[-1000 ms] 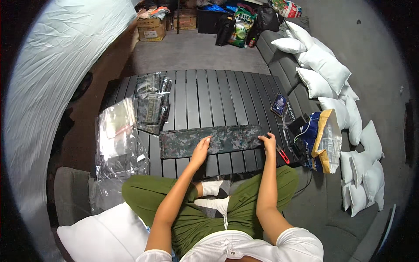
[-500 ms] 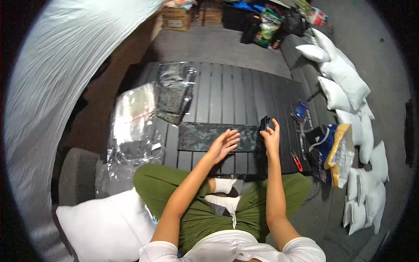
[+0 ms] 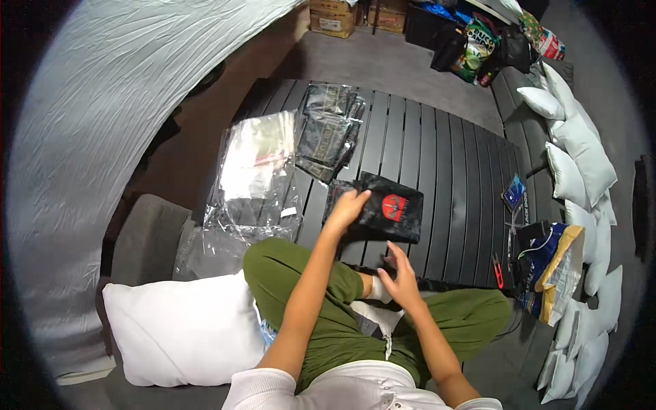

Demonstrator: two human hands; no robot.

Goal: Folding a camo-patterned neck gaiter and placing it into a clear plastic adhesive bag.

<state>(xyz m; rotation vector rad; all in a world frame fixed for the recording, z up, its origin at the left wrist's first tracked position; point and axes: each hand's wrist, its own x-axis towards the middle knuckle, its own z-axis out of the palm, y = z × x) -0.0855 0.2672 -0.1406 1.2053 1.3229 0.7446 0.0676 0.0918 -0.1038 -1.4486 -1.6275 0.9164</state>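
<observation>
A dark camouflage-patterned cloth (image 3: 408,223), folded into a compact square with a red print on its top, lies near the front edge of the black slatted table (image 3: 447,184). My left hand (image 3: 350,209) is at its left side, fingers closed on the edge of the fabric. Just below the cloth, apart from it, my right hand (image 3: 403,275) is held above the table's near edge with thumb and fingers spread and nothing in them. Farther back lie several dark folded pieces in clear plastic bags (image 3: 324,140).
Clear plastic bags (image 3: 253,164) are heaped on the table's left. Red-handled snips (image 3: 497,271), a small blue packet (image 3: 514,193) and a blue and gold bag (image 3: 553,266) are at the right. White pillows (image 3: 581,150) line the right side; another pillow (image 3: 184,328) is beside me.
The cloth was a long flat strip with my right hand lifting its right end; now it is folded smaller, red print up. My right hand has let go and drawn back. The view has shifted.
</observation>
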